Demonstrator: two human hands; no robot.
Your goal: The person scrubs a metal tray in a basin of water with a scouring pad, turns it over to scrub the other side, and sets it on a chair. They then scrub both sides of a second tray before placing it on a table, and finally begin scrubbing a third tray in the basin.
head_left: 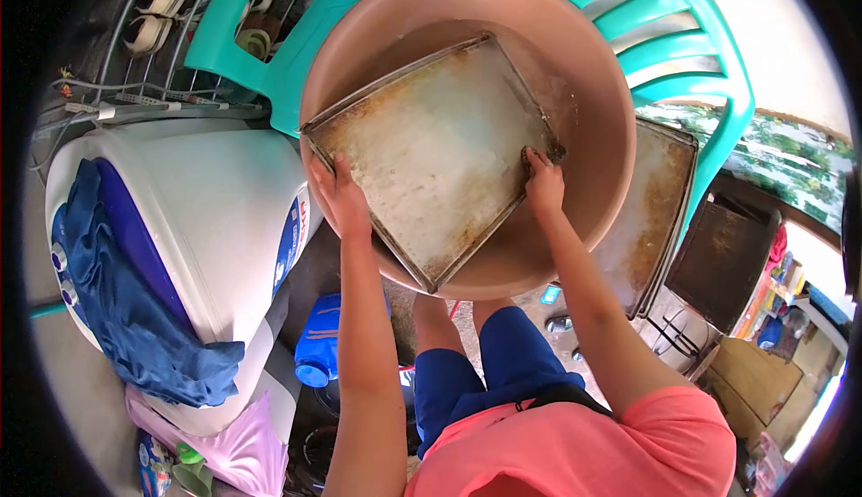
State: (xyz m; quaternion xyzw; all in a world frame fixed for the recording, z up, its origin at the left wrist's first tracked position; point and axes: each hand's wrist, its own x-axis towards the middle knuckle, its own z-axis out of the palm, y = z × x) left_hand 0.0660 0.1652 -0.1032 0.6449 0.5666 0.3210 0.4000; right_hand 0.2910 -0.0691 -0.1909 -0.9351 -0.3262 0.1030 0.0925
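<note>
while the left hand [341,193] grips the tray [435,151], likely steadying it over the tub [603,111], the right hand [544,184] pinches its corner

From here I see a flat rectangular metal tray [431,156], dull silver, blotched rusty brown along its edges; a round pinkish-brown plastic basin [602,120]; a turquoise slatted plastic chair [669,46].

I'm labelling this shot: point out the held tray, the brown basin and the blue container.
Held tray [431,156], head view: middle of its face.
Brown basin [600,138], head view: inner wall.
Blue container [325,325], head view: body.
</note>
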